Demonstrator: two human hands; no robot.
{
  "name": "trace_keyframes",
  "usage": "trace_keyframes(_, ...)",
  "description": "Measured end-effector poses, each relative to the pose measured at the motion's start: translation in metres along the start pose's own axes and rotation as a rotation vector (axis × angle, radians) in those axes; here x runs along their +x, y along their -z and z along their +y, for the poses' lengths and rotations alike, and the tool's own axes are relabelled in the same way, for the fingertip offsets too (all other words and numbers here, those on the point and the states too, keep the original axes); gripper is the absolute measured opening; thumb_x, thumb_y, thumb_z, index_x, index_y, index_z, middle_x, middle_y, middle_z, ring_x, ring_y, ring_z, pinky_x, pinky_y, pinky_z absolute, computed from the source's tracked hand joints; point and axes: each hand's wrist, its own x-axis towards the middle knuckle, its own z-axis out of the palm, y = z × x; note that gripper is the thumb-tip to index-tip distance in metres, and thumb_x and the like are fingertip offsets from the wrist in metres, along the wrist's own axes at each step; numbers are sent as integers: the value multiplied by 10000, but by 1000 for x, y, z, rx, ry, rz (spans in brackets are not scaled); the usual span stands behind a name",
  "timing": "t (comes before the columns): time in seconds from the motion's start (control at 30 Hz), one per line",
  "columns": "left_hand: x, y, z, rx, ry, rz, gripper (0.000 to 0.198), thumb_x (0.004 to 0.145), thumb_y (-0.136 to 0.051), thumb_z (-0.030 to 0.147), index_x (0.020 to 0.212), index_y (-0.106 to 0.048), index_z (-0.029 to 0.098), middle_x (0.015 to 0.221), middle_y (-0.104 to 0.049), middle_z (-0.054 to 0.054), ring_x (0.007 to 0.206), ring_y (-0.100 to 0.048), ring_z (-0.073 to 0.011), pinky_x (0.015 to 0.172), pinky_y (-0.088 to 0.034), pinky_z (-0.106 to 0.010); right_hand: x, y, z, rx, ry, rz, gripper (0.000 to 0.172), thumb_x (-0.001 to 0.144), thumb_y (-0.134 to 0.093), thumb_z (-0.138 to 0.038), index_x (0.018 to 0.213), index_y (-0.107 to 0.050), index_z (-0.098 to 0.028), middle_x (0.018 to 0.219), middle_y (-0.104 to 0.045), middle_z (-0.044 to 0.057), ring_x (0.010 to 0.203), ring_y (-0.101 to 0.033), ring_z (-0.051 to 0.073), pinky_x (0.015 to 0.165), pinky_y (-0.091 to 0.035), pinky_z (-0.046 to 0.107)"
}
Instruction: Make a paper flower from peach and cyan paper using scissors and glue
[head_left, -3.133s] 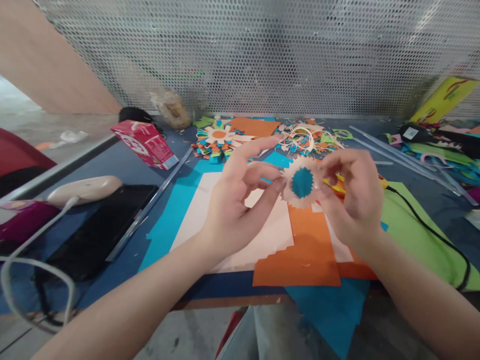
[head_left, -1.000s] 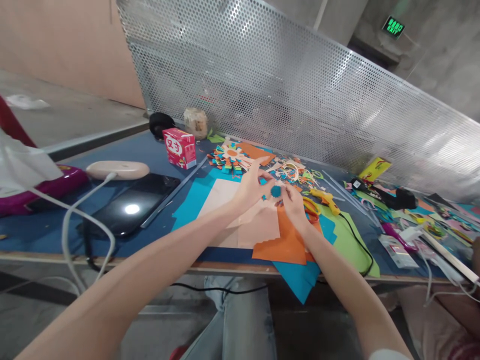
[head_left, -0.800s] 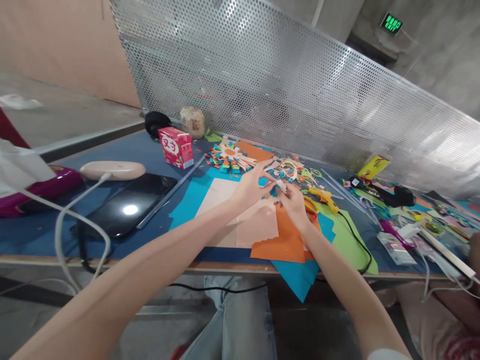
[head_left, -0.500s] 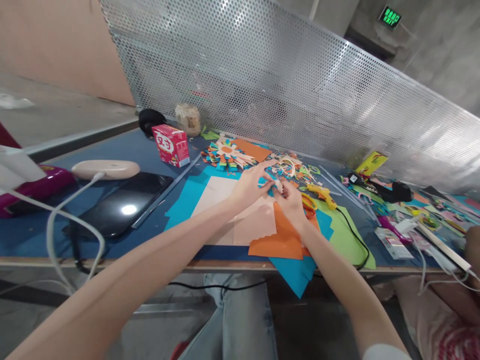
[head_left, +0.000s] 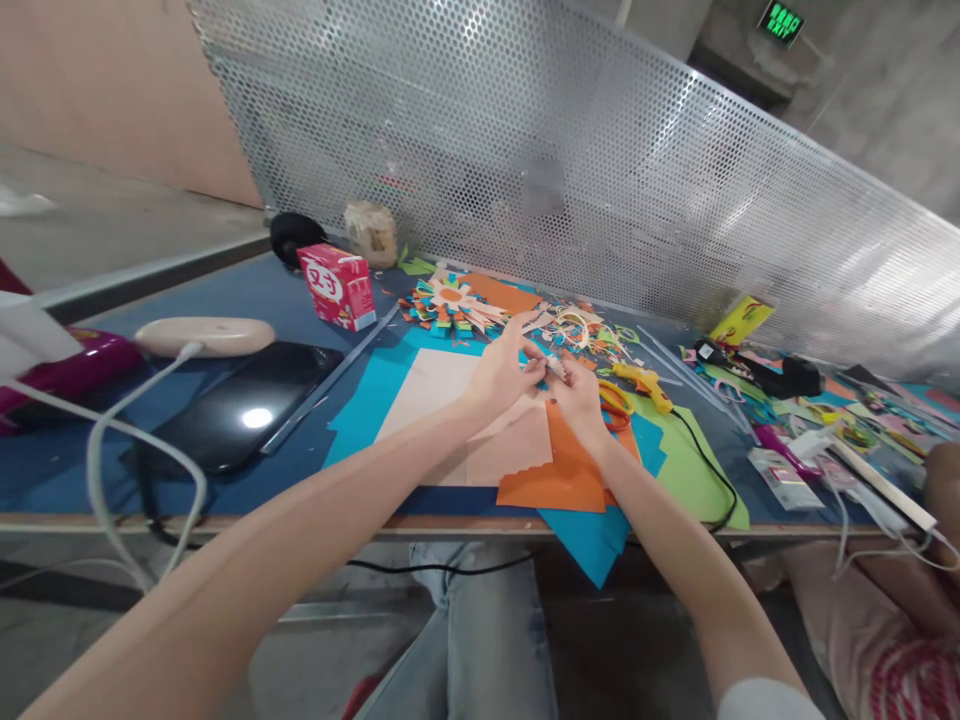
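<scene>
Between my two hands is a small, pale, frilly-edged piece of paper, too small to make out in detail. My right hand pinches it between thumb and fingers. At its left side, my left hand is closed in a pinch, with the index finger stretched forward. Beneath my hands lie pale pink paper sheets, orange paper and blue paper. Scissors with orange-yellow handles and a yellow glue gun lie just right of my right hand.
Paper scraps and a fringed paper flower lie behind my hands. At left are a pink box, a dark tablet and a cabled pale case. A perforated metal screen backs the table. Another person's arm shows at right.
My fingers have shifted slightly around the small paper piece, and less of it shows now. My left index finger is a little lower. The things on the table have not moved.
</scene>
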Motion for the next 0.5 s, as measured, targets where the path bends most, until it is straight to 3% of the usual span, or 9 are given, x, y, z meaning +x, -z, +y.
trace_keyframes(0.23,6,3,-4,-32,9,110,536,682,-571,94,1181,-395,185,686,-613,35,695,-593,-109,739,-460,-268,-4,4,-5,-8,37,-17,277,710,-469,-349,522,-326,-204,500,-343,-40,499,-362,104,490,-269,244)
trace_keyframes(0.37,15,16,-17,-45,9,257,435,707,-567,134,1115,-432,204,693,-609,24,730,-592,-120,767,-460,-294,-6,6,-1,-3,-4,-31,290,707,-495,-377,528,-348,-203,493,-353,-40,496,-372,104,475,-274,240)
trace_keyframes(0.5,20,23,-26,-40,-25,211,345,716,-562,158,1051,-481,160,776,-627,-28,748,-591,-126,688,-469,-266,-2,9,6,176,-99,6,229,667,-551,-398,602,-473,-193,552,-469,-27,497,-419,104,456,-318,236)
